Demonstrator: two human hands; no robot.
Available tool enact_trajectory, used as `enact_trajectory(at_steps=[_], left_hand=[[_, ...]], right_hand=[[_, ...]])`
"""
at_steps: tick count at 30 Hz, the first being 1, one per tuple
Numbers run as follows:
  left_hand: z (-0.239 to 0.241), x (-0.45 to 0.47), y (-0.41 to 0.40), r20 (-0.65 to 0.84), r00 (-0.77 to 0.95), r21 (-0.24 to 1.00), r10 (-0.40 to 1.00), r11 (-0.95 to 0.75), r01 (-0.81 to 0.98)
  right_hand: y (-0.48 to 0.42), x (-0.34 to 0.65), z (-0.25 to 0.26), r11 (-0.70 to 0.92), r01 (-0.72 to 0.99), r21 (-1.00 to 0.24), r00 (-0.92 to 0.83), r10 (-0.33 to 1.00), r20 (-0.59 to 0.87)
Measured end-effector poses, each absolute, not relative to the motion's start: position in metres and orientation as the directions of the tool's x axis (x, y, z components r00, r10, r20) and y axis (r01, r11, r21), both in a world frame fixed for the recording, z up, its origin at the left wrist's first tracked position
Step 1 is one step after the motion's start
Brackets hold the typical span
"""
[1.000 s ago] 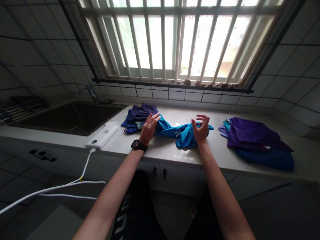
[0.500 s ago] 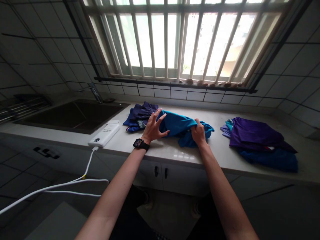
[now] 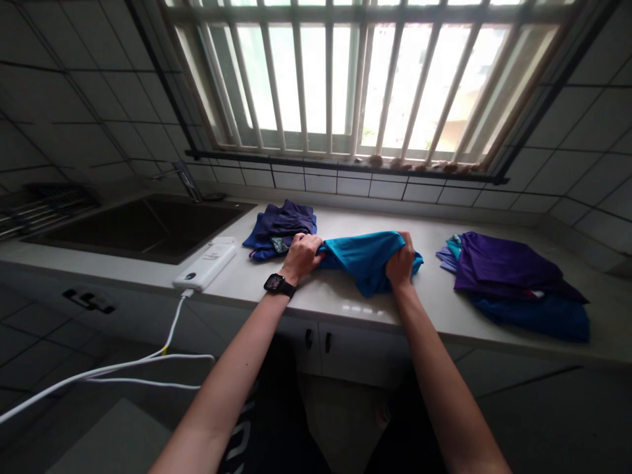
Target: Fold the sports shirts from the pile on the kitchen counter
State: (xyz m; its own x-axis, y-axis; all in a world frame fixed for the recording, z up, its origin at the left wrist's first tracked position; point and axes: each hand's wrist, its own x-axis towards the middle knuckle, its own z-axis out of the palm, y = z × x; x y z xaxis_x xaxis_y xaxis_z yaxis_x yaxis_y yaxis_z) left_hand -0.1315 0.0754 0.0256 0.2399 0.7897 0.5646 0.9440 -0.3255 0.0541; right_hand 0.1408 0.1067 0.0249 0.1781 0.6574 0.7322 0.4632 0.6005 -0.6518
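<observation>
A bright blue garment is stretched between my two hands over the white counter. My left hand, with a black watch at the wrist, is closed on its left end. At the other end, my right hand grips the cloth, and a bit of it sticks out beyond the fingers. The garment sags in folds between them, its lower part touching the counter; its exact kind cannot be made out. Just behind my left hand lies a pile of dark purple and blue clothes.
On the right of the counter sits a stack of purple and blue clothes. To the left are a white power bank with a cable hanging off the edge, and a dark sink with a faucet. A barred window is behind.
My left hand has gone from spread fingers to closed on the blue garment's left end. The right hand has shifted slightly right and up, and the cloth is drawn tighter along its top.
</observation>
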Motion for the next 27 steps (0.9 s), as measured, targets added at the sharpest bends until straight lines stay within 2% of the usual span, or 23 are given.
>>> enact_trajectory(at_steps=[3,5,9,14,17,20,23,27], left_hand=[[0.028,-0.132,0.074,0.676,0.046,0.119,0.736,-0.171,0.978],[0.029,-0.132,0.073,0.706,-0.017,0.161,0.708,-0.137,0.977],[0.028,-0.131,0.074,0.701,0.018,0.175,0.713,-0.196,0.965],[0.026,-0.13,0.074,0.667,0.075,0.176,0.741,-0.254,0.951],[0.026,-0.131,0.073,0.67,0.084,0.167,0.738,-0.26,0.951],[0.026,-0.132,0.072,0.649,0.118,0.147,0.751,-0.277,0.95],[0.027,-0.132,0.072,0.606,0.197,0.117,0.771,-0.331,0.936],[0.028,-0.131,0.072,0.532,0.263,0.073,0.805,-0.353,0.933]], right_hand=[[0.109,0.143,0.023,0.522,0.496,-0.694,0.367,0.599,0.712],[0.11,0.144,0.023,0.492,0.47,-0.733,0.432,0.596,0.677],[0.112,0.143,0.025,0.484,0.395,-0.781,0.394,0.679,0.62],[0.12,0.141,0.026,0.488,0.3,-0.82,0.389,0.722,0.572],[0.124,0.14,0.027,0.407,0.067,-0.911,0.316,0.857,0.407],[0.12,0.141,0.032,0.185,-0.254,-0.949,0.023,0.982,0.185],[0.111,0.144,0.04,0.004,-0.478,-0.878,-0.169,0.981,0.096],[0.109,0.146,0.049,-0.02,-0.704,-0.71,-0.105,0.992,0.076]])
